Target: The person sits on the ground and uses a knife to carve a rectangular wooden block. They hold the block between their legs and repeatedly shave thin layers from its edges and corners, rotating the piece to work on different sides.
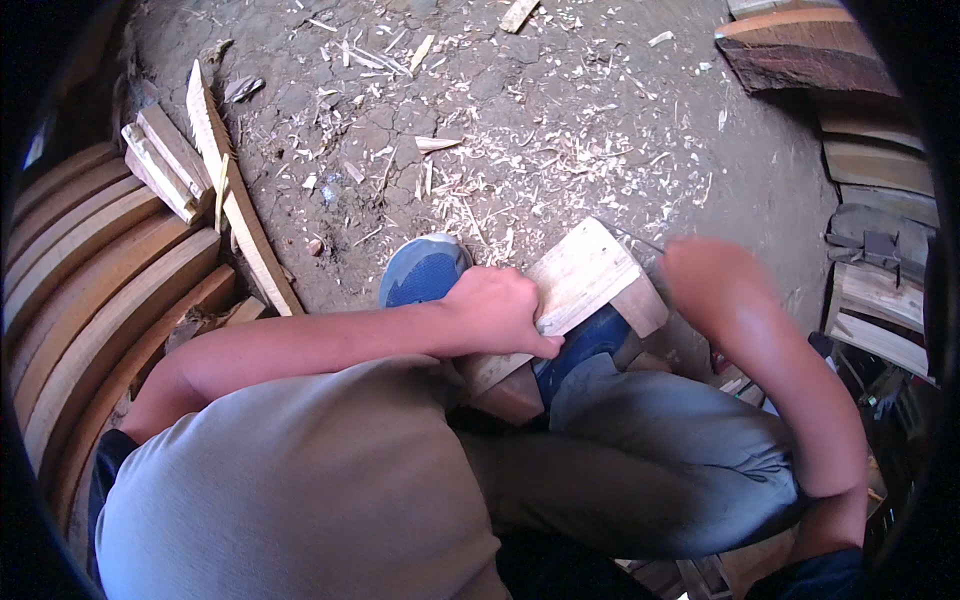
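A pale wooden piece (585,275) slants across my right shoe (595,338), its far end pointing away from me. Shorter wood blocks (641,303) show along its near side. My left hand (497,305) is closed over the piece's left edge, thumb toward me. At the far right end, my right hand (710,280) is closed and slightly blurred. From it a thin, dark, edge-on blade (632,236) reaches to the piece's top corner. The tool's handle is hidden in the fist, and its exact kind is unclear.
Wood shavings (560,160) litter the earth floor (290,60). Curved timbers (110,290) are stacked at the left, with a long split plank (240,200) beside them. More cut wood (810,50) lies along the right. My left shoe (425,272) rests beyond my left wrist.
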A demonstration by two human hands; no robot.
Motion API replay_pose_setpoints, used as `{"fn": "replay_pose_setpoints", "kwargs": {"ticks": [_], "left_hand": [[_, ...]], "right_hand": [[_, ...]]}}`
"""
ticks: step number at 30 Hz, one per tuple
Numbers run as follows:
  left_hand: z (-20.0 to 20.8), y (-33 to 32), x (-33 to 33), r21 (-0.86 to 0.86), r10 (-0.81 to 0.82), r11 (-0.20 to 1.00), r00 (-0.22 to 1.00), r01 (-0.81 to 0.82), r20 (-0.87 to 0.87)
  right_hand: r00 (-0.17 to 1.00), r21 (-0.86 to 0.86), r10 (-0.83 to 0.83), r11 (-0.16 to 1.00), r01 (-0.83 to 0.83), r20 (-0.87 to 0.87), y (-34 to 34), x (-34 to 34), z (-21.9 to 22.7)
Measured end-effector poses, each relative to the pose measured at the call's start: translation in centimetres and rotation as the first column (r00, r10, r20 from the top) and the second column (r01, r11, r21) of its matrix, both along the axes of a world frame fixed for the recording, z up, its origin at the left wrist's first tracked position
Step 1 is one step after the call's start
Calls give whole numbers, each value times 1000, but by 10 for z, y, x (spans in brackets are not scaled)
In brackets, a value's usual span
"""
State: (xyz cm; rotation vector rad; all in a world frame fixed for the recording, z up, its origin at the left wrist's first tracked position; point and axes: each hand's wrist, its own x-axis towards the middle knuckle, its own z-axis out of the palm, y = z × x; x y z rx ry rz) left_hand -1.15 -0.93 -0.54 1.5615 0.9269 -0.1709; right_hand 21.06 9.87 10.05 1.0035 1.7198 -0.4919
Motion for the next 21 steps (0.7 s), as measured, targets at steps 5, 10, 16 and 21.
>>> {"fn": "replay_pose_setpoints", "kwargs": {"ticks": [5,10,16,21], "left_hand": [[0,0,1,-15,8,1000,1000,-8,5],[-1,-1,1,15,2,1000,1000,-2,-3],[1,2,1,-25,-5,1000,1000,5,3],[-1,1,2,-15,-13,1000,1000,12,-17]], "right_hand": [[1000,33,-24,999,24,-11,8,-8,15],[998,35,-40,999,38,43,6,-8,8],[1000,61,-12,998,12,4,-2,-12,6],[1000,41,2,999,-2,16,9,-29,21]]}}
